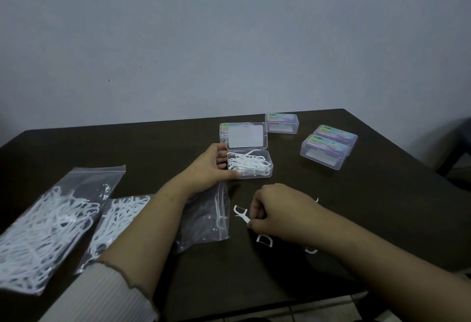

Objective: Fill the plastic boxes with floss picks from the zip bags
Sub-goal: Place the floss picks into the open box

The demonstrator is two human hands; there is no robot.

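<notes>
Clear plastic marked the state of the job: two zip bags (43,222) (114,222) lay full of floss picks to the outside of the left forearm, and a third bag (204,220) under that forearm looked nearly empty. Beyond the left hand (211,166), which gripped its near corner, the open box (251,163) held a partial heap of picks. Three closed boxes (281,123) (335,137) (323,151) sat further off beyond the right hand; whether they were filled could not be told. Another box (222,130) hid behind the open lid. The right hand (275,207) pinched one floss pick (242,214) off the counter (356,207); loose picks (265,240) lay partly hidden beneath it.
</notes>
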